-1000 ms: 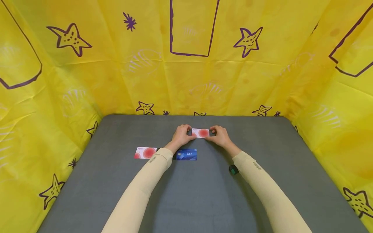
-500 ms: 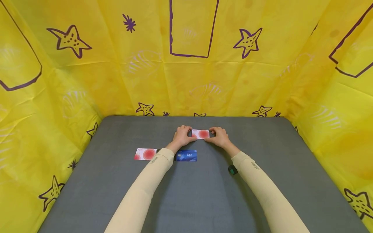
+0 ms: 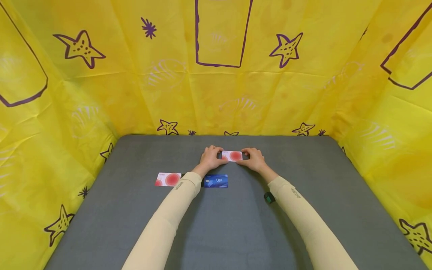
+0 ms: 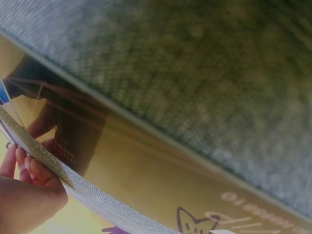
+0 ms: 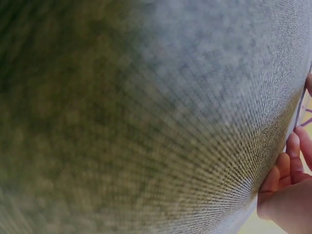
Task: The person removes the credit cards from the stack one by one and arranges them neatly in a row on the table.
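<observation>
In the head view, a white card with red circles lies near the back of the grey table, between both hands. My left hand holds its left end, thumb at the near corner and fingers at the far corner. At the right end, my right hand grips it in the same manner. The left wrist view catches the left hand at lower left, beyond a glossy card surface close to the lens. In the right wrist view, the right hand's curled fingers sit low at the right edge.
A matching white-and-red card lies to the left, partly covered by the left sleeve. Beside that forearm is a blue VIP card. A small black-and-green device hangs at the right wrist. Yellow patterned cloth encloses the back and sides.
The head view has shifted very slightly, so the whole scene sits a little lower. Both hands stay on the card, and the other cards keep their places.
</observation>
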The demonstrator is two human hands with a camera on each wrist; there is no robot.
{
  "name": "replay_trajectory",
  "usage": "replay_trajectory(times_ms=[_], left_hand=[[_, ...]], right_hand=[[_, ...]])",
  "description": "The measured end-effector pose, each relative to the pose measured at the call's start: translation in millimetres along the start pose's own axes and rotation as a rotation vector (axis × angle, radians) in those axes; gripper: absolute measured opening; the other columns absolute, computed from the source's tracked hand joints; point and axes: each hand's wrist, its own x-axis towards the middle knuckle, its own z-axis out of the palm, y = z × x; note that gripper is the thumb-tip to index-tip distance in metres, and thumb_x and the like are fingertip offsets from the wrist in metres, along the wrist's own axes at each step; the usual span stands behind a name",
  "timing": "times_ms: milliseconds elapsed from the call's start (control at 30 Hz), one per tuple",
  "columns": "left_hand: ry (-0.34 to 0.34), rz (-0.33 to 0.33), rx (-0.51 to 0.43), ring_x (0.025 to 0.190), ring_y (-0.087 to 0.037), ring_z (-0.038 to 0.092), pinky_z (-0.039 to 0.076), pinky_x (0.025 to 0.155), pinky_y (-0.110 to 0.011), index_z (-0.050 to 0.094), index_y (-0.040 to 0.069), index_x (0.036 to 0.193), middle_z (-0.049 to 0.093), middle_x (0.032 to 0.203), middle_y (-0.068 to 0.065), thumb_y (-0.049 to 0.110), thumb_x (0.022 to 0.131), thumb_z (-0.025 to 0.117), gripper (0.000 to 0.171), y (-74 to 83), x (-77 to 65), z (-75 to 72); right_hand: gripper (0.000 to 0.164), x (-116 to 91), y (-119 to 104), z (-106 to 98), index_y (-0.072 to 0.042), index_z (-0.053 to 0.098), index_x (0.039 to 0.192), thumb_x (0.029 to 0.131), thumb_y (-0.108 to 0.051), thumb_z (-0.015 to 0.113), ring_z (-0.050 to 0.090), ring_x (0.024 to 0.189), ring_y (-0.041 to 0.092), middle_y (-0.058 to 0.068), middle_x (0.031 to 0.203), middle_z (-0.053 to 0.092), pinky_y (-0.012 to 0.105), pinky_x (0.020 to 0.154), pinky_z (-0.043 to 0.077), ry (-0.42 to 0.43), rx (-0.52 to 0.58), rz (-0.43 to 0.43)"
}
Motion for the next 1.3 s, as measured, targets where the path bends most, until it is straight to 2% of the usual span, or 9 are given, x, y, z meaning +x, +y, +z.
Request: replay_trajectory(times_ms=[367,733,1100,1300], left_hand=[[0.01,-0.013,-0.012,0.119,-0.029,0.041,0.035,0.101,-0.045,0.059,0.011,0.132,0.052,0.129,-0.012,0.038,0.085,0.074,0.056,1.3,-2.2,0.4],[0.039,-0.011,-0.016,0.116,-0.028,0.044,0.035,0.099,-0.045,0.056,0.01,0.129,0.055,0.123,-0.01,0.037,0.085,0.076,0.055,1.7,-1.4,2.7],[0.054,-0.001,-0.047,0.106,-0.025,0.046,0.036,0.093,-0.044,0.05,0.012,0.126,0.055,0.107,-0.006,0.034,0.084,0.077,0.055,3.3,-2.2,4.2],[0.064,0.005,-0.081,0.094,-0.024,0.05,0.034,0.089,-0.043,0.049,0.011,0.125,0.055,0.094,-0.003,0.031,0.084,0.078,0.055,4.0,-3.5,4.7]], right_hand=[[0.054,0.9,1.2,2.1,-0.004,0.061,0.124,0.083,-0.033,0.077,0.043,0.112,0.035,0.013,0.109,0.058,0.054,0.091,0.031,0.02,0.007,-0.018],[0.053,1.0,0.6,5.4,-0.005,0.057,0.121,0.081,-0.032,0.079,0.047,0.103,0.031,0.008,0.098,0.056,0.049,0.083,0.031,0.054,0.018,-0.033],[0.055,-0.8,-0.8,6.4,-0.004,0.053,0.121,0.079,-0.026,0.082,0.051,0.097,0.03,0.009,0.095,0.06,0.052,0.086,0.032,0.088,0.082,-0.057],[0.056,-1.8,-0.9,8.0,-0.004,0.051,0.121,0.079,-0.023,0.082,0.05,0.096,0.031,0.009,0.092,0.06,0.053,0.088,0.03,0.097,0.103,-0.07]])
